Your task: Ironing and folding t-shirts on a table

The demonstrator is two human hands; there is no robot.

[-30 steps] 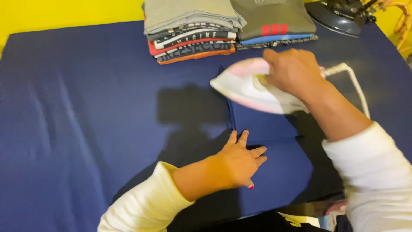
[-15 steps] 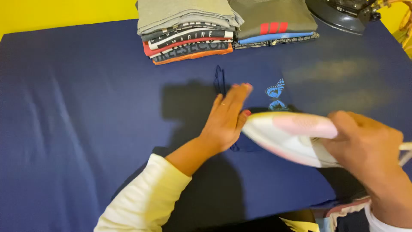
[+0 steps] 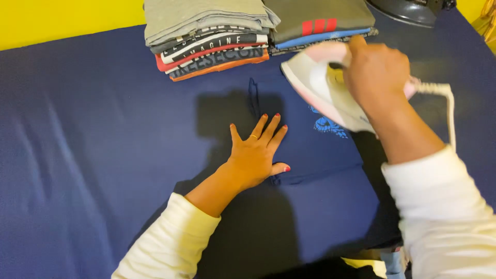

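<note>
We see a big worktop [image 3: 93, 155] with a dark blue cloth spread over all of it. Behind it, at the far left, there is a yellow wall [image 3: 62, 20].

On the far side of the worktop sit two piles of folded clothes. The left pile [image 3: 206, 39] has grey, striped, red and orange things in it. The right pile [image 3: 318, 23] has a dark grey top with red marks and a blue layer under it. In the far right corner we see part of a dark, round thing [image 3: 408, 10], but we cannot tell what it is.

In the middle lies a small dark blue garment [image 3: 305, 150], flat on the worktop, with a little light blue picture [image 3: 326, 126] on it.

The right hand [image 3: 376, 70] is wrapped tight around the handle of a white and pink iron [image 3: 323, 85]. The iron sits over the far right part of the garment, just above the blue picture. A white cord [image 3: 448, 111] runs from the iron to the right.

The left hand [image 3: 256, 152] lies flat, with its fingers spread apart, on the left edge of the garment. It holds nothing. It has red nails and a ring [image 3: 253, 137].
</note>
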